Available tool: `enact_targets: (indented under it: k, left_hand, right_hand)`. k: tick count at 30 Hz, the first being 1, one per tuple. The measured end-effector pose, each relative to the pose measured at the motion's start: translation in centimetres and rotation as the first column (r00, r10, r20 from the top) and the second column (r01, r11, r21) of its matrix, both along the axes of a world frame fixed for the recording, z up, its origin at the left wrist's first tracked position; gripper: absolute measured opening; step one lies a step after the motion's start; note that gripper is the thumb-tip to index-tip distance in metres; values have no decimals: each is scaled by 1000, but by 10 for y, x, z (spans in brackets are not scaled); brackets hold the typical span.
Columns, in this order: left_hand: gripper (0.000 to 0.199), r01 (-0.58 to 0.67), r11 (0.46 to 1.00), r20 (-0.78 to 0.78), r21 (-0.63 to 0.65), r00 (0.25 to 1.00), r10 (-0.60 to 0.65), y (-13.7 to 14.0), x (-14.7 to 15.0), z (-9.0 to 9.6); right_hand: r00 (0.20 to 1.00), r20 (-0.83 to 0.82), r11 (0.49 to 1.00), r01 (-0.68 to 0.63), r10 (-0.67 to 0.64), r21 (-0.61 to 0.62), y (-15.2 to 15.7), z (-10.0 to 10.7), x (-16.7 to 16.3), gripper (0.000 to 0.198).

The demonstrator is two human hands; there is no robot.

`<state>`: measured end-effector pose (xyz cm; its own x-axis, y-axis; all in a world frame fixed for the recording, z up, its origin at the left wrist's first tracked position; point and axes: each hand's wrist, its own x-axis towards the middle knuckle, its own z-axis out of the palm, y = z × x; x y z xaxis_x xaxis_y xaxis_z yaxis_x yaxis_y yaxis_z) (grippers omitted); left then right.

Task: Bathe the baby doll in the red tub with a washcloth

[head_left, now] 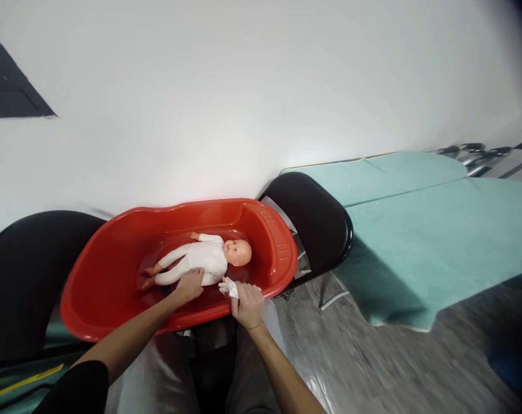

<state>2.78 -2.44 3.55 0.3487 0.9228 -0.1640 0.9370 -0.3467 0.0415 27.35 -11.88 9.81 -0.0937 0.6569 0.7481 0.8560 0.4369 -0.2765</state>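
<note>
A baby doll (203, 260) in a white suit lies on its back inside a red plastic baby tub (114, 299), its head to the right. My left hand (188, 286) rests flat on the doll's near side, fingers spread. Just right of it, at the tub's near rim, my right hand (246, 305) pinches a small white cloth (229, 286) close to the doll's head.
The tub rests on two black chairs, one at the left (23, 276) and one at the right (317, 221). A table under a teal cloth (416, 230) stands to the right. A white wall is behind, grey floor below.
</note>
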Motion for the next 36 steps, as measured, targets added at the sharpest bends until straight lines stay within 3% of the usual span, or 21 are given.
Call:
enact_targets:
  k: [6, 16, 29, 36]
  left_hand:
    - [57, 0, 1000, -56, 29, 998, 2, 0, -1, 6]
    - [68, 85, 989, -88, 121, 993, -75, 13, -17, -16]
    - [65, -3, 966, -50, 260, 999, 17, 22, -14, -22]
    - [68, -10, 978, -18, 209, 1000, 14, 32, -17, -17]
  right_hand:
    - [1000, -5, 1000, -9, 9, 12, -1, -2, 1, 31]
    - [1000, 5, 1000, -1, 2, -7, -3, 0, 1, 29]
    - [999, 33, 999, -1, 3, -33, -5, -1, 3, 32]
    - [999, 36, 999, -12, 13, -41, -5, 0, 4, 29]
